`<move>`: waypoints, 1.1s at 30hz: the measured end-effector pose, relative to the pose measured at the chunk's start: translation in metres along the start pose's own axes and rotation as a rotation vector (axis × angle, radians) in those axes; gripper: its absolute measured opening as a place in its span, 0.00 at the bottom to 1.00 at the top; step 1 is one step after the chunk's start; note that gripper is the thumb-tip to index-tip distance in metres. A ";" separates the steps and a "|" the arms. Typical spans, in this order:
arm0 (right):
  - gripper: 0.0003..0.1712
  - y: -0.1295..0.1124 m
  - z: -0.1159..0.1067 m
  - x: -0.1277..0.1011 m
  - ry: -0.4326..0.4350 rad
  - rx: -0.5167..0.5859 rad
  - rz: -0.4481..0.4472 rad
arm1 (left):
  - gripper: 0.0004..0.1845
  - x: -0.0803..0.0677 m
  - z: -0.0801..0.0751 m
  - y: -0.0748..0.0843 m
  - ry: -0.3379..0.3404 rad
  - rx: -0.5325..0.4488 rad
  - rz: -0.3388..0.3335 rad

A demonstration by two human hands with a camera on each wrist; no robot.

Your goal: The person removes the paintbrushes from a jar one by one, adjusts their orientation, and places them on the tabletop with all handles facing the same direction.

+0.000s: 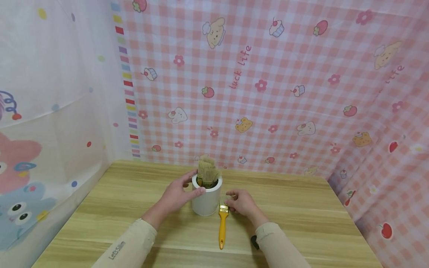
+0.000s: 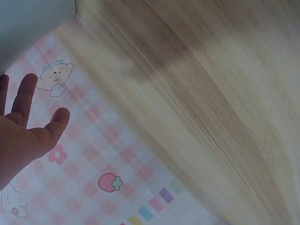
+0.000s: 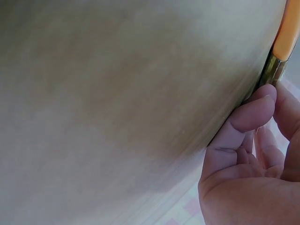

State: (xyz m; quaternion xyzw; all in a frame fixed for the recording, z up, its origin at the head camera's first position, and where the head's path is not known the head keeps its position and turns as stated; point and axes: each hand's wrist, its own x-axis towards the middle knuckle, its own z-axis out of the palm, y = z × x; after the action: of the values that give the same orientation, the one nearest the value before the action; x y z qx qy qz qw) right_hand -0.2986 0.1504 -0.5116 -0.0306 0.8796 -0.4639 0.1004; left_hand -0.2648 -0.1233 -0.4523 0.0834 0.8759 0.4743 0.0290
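A white cylindrical container stands upright on the table, holding several paintbrushes with their pale bristles up. My left hand grips it from the left, thumb at the front of the rim and fingers toward the back. To its right a paintbrush with an orange-yellow handle and gold ferrule lies on the wood, handle toward me. Thumb and fingers of my right hand pinch its bristle end, largely covering the bristles. The right wrist view shows the fingertips right by the ferrule.
The wood-grain table meets a pink checked cloth along its back edge. Another printed cloth hangs at the left. A small black object shows beside the right sleeve.
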 end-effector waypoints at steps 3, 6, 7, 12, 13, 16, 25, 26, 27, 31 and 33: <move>0.20 0.000 0.000 -0.001 0.003 -0.004 -0.001 | 0.46 0.000 0.000 -0.001 0.000 -0.003 -0.001; 0.20 0.000 0.001 0.000 0.000 0.003 0.001 | 0.46 0.001 0.000 -0.001 0.002 -0.008 -0.001; 0.20 0.000 0.001 0.000 -0.001 0.007 0.002 | 0.46 0.000 0.000 -0.001 0.002 -0.009 -0.002; 0.20 0.000 0.001 0.000 -0.011 0.023 0.013 | 0.47 0.001 0.001 -0.001 0.001 -0.017 -0.009; 0.20 0.000 0.000 0.001 -0.012 0.025 0.016 | 0.47 0.001 0.001 -0.001 0.000 -0.021 -0.012; 0.20 0.000 0.001 0.001 -0.013 0.030 0.025 | 0.47 0.001 0.001 -0.002 -0.001 -0.028 -0.011; 0.21 0.000 0.000 0.001 -0.005 0.029 0.024 | 0.47 0.001 0.001 -0.002 0.006 -0.029 -0.001; 0.21 -0.001 0.001 0.000 -0.005 0.029 0.025 | 0.47 0.001 0.001 -0.002 0.007 -0.028 0.000; 0.21 -0.001 0.001 0.000 -0.004 0.028 0.027 | 0.47 0.001 0.001 -0.001 0.008 -0.027 0.001; 0.21 -0.002 0.000 0.000 -0.001 0.026 0.036 | 0.47 0.001 0.001 -0.001 0.008 -0.029 -0.004; 0.21 -0.002 0.000 0.000 -0.001 0.031 0.042 | 0.47 0.001 0.001 -0.001 0.007 -0.028 -0.006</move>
State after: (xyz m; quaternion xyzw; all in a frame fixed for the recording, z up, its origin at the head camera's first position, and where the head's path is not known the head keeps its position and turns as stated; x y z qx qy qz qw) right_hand -0.2983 0.1490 -0.5098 -0.0109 0.8729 -0.4751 0.1109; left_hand -0.2656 -0.1229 -0.4534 0.0787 0.8696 0.4866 0.0284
